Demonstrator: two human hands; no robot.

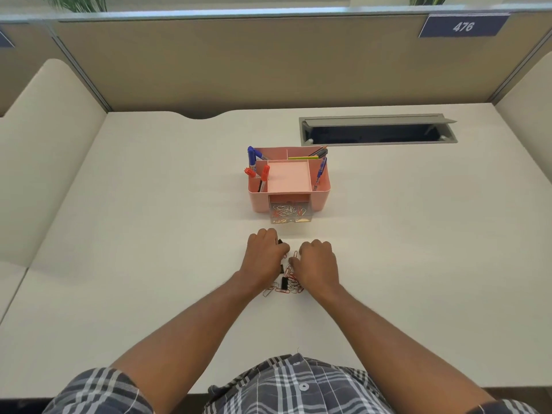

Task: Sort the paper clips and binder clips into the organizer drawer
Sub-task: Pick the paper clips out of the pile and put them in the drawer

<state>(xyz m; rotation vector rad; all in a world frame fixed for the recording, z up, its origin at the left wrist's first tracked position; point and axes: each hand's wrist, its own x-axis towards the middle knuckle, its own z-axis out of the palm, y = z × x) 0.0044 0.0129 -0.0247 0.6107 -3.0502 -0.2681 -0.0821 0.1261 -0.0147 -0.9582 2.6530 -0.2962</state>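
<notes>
Nearest me, loose paper clips [283, 286] and a black binder clip [284, 282] lie in a heap on the white desk [149, 234]. My left hand [264, 253] rests at the heap's far left, fingers curled around another black binder clip [280, 242]. My right hand [318, 261] is curled knuckles-up at the right; whether it grips anything I cannot tell. Beyond, the clear drawer [290, 213] stands pulled out of the pink organizer [288, 179], holding clips.
</notes>
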